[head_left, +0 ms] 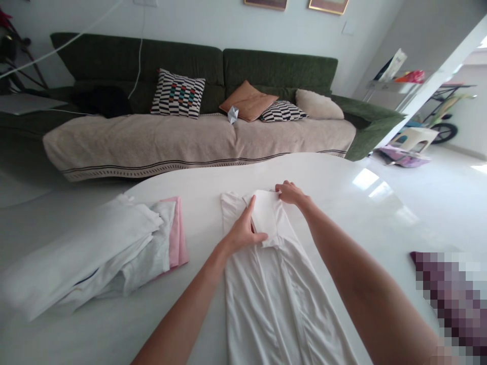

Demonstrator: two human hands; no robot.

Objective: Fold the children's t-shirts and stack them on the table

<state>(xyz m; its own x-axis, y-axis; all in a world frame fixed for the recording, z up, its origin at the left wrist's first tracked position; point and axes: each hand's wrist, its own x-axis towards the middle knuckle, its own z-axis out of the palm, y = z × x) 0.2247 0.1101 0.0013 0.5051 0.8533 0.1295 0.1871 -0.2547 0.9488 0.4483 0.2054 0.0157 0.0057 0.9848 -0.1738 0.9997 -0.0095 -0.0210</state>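
A long white garment (266,299) lies lengthwise on the glossy white table (205,218), its folds running towards me. On its far end is a flat, whitish rectangular piece (265,215); whether it is folded cloth or card I cannot tell. My left hand (243,226) grips this piece from the left, index finger along its edge and thumb over its lower part. The other left fingers are mostly hidden. At the garment's far right corner my right hand (289,193) has its fingers curled, pinching the cloth edge.
A pile of white and grey clothes (114,248), with a pink cloth (178,233) under it, lies at left. A purple cloth (433,284) is at the right edge, partly pixelated. Beyond the table stands a green sofa (281,71) with several cushions.
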